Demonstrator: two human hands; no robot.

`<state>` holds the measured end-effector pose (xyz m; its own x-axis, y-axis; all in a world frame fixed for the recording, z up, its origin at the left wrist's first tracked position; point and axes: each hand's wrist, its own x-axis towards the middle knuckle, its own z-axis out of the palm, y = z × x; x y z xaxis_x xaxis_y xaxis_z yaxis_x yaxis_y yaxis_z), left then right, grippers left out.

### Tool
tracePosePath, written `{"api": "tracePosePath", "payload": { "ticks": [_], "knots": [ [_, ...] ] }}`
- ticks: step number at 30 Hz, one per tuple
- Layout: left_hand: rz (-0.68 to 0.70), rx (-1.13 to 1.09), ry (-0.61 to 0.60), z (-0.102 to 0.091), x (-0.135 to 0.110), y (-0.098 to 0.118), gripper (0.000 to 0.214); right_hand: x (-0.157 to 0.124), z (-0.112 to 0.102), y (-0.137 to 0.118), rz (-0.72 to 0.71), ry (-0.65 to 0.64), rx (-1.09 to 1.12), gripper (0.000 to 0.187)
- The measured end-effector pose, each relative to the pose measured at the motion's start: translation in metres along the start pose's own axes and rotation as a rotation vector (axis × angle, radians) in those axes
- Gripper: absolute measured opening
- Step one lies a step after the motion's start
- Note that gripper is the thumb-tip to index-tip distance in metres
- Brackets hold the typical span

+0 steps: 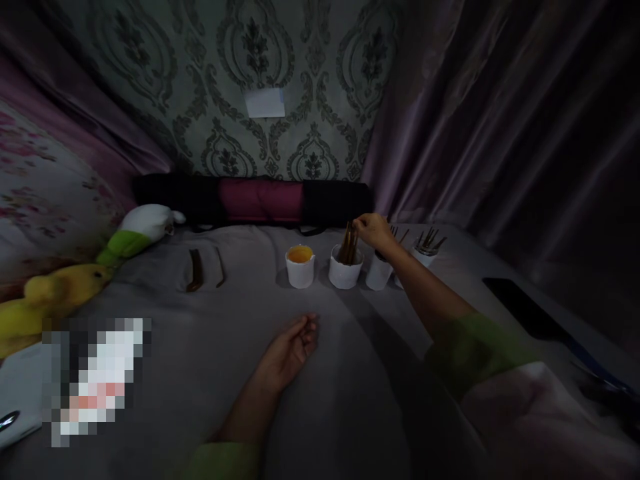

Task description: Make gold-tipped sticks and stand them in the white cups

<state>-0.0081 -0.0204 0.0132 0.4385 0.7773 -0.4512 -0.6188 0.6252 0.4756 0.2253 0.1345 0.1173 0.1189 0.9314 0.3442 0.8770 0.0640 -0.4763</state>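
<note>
My right hand (375, 230) reaches over a short white cup (346, 273) that holds several thin gold-brown utensils (349, 245). Its thumb and fingers pinch the top of one slender utensil; the exact kind is too dark to make out. My left hand (291, 352) rests palm partly up on the grey sheet, fingers loosely curled and holding nothing. To the left of the short cup stands a white cup with an orange inside (300, 275). Right of it, partly behind my right arm, is a taller white cup (379, 275) with more thin utensils.
Another white container with dark utensils (427, 252) stands farther right. Two curved dark items (195, 270) lie at left. A black and maroon roll (263, 200) lies along the wall. Plush toys (65, 290) sit at left, a dark flat object (523, 307) at right.
</note>
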Motion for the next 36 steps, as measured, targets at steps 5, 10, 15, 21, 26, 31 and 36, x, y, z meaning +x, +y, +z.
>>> {"api": "tracePosePath", "payload": {
  "ticks": [5,10,15,21,26,31,36],
  "knots": [
    [0.006,-0.003,0.011,-0.0005,0.0012,-0.0006,0.011,-0.0014,-0.0035,-0.0035,0.068,-0.028,-0.077,0.028],
    [0.004,-0.001,0.009,-0.0018,0.0025,-0.0007,0.013,-0.0026,-0.0054,-0.0051,0.069,-0.032,-0.096,0.028],
    [0.012,0.006,0.007,-0.003,0.0026,-0.0005,0.014,-0.0032,-0.0072,-0.0037,0.057,0.015,-0.058,0.025],
    [0.01,0.0,-0.001,-0.0028,0.0024,-0.0005,0.014,-0.0038,-0.0077,-0.0036,0.083,0.026,-0.039,0.024],
    [0.003,-0.009,0.018,-0.0019,0.0026,-0.0001,0.013,-0.0033,-0.0064,-0.0036,0.074,0.028,-0.059,0.024],
    [0.008,-0.018,0.01,0.0001,0.0002,0.0,0.012,-0.0009,-0.0043,-0.0017,0.083,0.032,-0.069,0.024],
    [0.01,-0.015,-0.014,-0.0006,0.0013,-0.0003,0.013,0.0009,-0.0033,-0.0007,0.059,0.034,-0.1,0.025]
  ]
}}
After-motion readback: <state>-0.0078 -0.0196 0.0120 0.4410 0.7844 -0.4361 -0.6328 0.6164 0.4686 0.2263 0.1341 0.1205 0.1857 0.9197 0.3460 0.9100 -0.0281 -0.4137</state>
